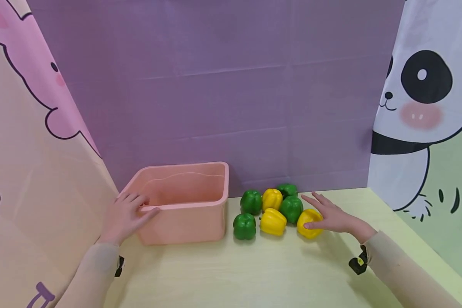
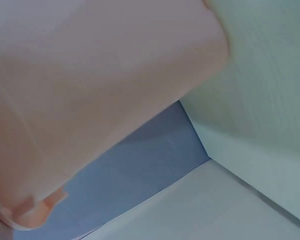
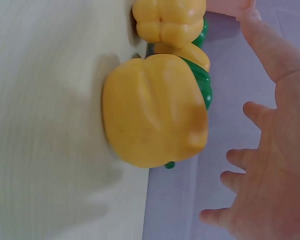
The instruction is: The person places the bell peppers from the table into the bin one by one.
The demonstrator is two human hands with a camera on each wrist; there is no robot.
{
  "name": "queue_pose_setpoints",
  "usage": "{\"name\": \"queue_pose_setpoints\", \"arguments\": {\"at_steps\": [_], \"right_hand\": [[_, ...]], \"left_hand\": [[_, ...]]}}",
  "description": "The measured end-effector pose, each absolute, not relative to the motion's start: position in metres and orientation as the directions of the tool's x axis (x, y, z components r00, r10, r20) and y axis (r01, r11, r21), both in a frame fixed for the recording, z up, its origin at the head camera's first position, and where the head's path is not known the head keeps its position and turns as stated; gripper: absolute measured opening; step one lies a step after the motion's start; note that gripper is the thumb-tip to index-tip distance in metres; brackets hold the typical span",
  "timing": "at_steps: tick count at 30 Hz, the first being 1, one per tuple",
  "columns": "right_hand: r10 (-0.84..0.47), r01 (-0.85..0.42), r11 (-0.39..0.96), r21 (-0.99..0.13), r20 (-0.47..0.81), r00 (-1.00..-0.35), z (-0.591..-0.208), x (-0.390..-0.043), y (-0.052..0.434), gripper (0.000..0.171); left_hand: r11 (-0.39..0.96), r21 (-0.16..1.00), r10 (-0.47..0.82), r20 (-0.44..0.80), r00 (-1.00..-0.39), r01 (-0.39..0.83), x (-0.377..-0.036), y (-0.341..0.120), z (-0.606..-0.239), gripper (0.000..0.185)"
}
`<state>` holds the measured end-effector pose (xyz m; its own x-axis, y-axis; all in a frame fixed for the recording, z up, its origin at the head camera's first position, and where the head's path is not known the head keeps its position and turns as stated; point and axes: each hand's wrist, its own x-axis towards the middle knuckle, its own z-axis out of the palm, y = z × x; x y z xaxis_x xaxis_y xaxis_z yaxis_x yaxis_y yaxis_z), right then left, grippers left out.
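Peppers all sit beside the pink bin [image 1: 185, 201], none inside. Your left hand [image 1: 125, 216] grips its near rim; your right hand [image 1: 333, 216], fingers spread, touches the nearest yellow pepper [image 1: 307, 222] without closing.

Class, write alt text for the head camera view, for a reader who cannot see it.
A person's right hand rests open on a yellow pepper in a cluster of green and yellow peppers, while the left hand grips the rim of an empty pink tub on a pale table.

pink bin [image 2: 90, 90] blurred, cropped in left wrist view.
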<state>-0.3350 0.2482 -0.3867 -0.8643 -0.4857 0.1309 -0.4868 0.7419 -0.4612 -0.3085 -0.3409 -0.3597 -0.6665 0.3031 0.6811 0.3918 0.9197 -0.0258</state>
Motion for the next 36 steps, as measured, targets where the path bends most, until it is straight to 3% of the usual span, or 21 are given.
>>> {"name": "queue_pose_setpoints", "arguments": {"at_steps": [6,15,21,36], "right_hand": [[-0.483,-0.492,0.731,-0.473,0.151,-0.863,-0.394,-0.334,0.249,0.088],[-0.516,-0.560,0.675,-0.481,0.234,-0.824,-0.407,-0.334,0.247,0.074],[-0.541,-0.596,0.615,-0.516,0.274,-0.795,-0.417,-0.338,0.248,0.070],[-0.538,-0.597,0.594,-0.539,0.285,-0.793,-0.430,-0.349,0.252,0.053]], "left_hand": [[0.936,-0.045,0.273,0.715,-0.643,0.348,-0.305,-0.341,-0.365,0.040],[0.943,0.051,0.170,0.775,-0.609,0.328,-0.304,-0.340,-0.377,0.045],[0.938,0.065,0.161,0.789,-0.593,0.342,-0.310,-0.337,-0.377,0.042],[0.937,0.061,0.149,0.820,-0.553,0.343,-0.316,-0.334,-0.385,0.048]]}}
